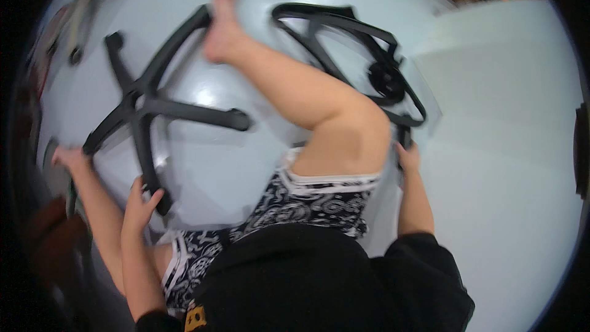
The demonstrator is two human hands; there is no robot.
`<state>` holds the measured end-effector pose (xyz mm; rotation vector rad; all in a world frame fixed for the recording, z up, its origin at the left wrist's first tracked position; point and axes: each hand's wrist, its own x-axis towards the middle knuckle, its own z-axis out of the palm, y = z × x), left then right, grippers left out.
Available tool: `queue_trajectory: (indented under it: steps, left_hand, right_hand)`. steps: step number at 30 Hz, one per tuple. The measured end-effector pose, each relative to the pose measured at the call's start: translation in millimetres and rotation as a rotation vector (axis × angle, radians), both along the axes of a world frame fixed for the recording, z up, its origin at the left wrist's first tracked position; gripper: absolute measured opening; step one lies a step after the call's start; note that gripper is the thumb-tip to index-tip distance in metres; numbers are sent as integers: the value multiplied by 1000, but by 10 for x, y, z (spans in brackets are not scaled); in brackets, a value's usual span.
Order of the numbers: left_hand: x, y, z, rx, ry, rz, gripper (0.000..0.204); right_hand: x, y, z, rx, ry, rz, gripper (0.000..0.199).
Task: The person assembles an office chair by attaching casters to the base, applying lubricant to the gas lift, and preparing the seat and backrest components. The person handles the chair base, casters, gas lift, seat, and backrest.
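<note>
Down on the floor, one black star base (147, 107) with left hand (140, 204) fingers curled around a spoke, one black frame (362, 55) gripped by right hand (407, 157).

Packages: none in view.
Labels: small yellow-orange rectangular patch with dark marks (195, 318), on the black garment at the bottom edge.
Signs: none.
Screens: none.
</note>
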<state>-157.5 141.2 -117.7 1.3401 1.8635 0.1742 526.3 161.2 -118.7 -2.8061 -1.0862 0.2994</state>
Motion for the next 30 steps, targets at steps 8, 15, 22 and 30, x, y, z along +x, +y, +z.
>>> queue_trajectory:
  steps: [8, 15, 22, 30]
  left_hand:
    - [138, 74, -125, 270, -18, -165, 92]
    - [176, 148, -24, 27, 103, -269, 86]
    - [129, 154, 16, -8, 113, -287, 62]
    - [363, 155, -230, 68, 53, -94, 93]
  right_hand:
    - [-3353, 1714, 760, 434, 71, 1452, 66]
    - [-4176, 1518, 1942, 89, 14, 1405, 60]
    - [-4551, 1843, 1599, 116, 532, 1394, 54]
    - [-5030, 1797, 1338, 764, 1718, 1211, 50]
